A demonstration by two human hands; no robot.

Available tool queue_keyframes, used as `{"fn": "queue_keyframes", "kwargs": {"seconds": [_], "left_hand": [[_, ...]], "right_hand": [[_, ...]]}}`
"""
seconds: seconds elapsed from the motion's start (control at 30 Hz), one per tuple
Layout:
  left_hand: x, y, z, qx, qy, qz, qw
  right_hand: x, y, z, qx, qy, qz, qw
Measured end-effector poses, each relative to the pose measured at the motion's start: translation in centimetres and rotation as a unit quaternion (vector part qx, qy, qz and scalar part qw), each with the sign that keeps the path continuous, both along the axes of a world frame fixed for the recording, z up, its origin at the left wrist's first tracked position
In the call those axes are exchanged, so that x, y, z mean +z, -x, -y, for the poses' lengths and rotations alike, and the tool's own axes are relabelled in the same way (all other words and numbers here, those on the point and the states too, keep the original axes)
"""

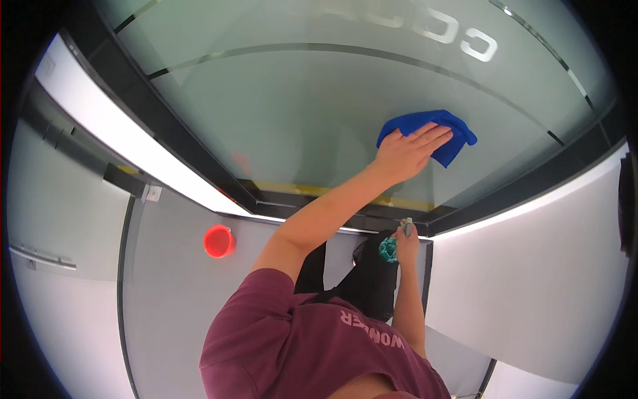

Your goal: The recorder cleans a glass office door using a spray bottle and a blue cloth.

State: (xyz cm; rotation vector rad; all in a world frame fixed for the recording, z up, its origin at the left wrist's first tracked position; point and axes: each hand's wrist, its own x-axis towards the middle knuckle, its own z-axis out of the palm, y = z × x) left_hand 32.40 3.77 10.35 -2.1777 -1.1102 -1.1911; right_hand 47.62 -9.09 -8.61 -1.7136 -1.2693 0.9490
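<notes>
My left hand (407,152) lies over a blue cloth (451,147) and presses it against a frosted glass panel (279,114). Part of the cloth spreads past the fingertips, and a corner hangs down. Lower and to the right, near my thigh, my right hand (407,243) grips what looks like a spray bottle (389,249). Its head is pale grey and its body is patterned teal; the hand hides some of it. Clear stripes and pale lettering cross the upper part of the glass.
A red bucket (219,241) stands on the grey floor (169,279) to the left. Dark frame members (199,154) border the glass, beside lit white strips (134,124). A yellow strip (299,189) runs along the bottom. At far left is a door handle (42,258); a pale wall (508,279) rises at right.
</notes>
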Motion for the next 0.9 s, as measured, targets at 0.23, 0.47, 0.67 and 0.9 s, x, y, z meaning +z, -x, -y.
{"fn": "queue_keyframes", "kwargs": {"seconds": [0.23, 0.47, 0.67, 0.9], "left_hand": [[2.1, 12.4, 2.3, 0.074, 0.006, 0.060, 0.995], [1.8, 26.6, 3.4, 0.169, -0.016, 0.201, 0.965], [2.2, 36.3, 3.7, 0.173, -0.081, 0.365, 0.911], [3.4, 34.5, 2.9, 0.192, -0.056, 0.436, 0.878]], "right_hand": [[0.3, 0.0, -0.6, 0.021, -0.006, -0.031, 0.999], [-0.4, 0.9, -1.1, 0.031, -0.012, -0.026, 0.999], [-0.5, 1.3, -1.3, 0.027, -0.015, -0.010, 0.999], [-1.1, 0.2, -1.2, 0.022, -0.015, -0.016, 1.000]]}}
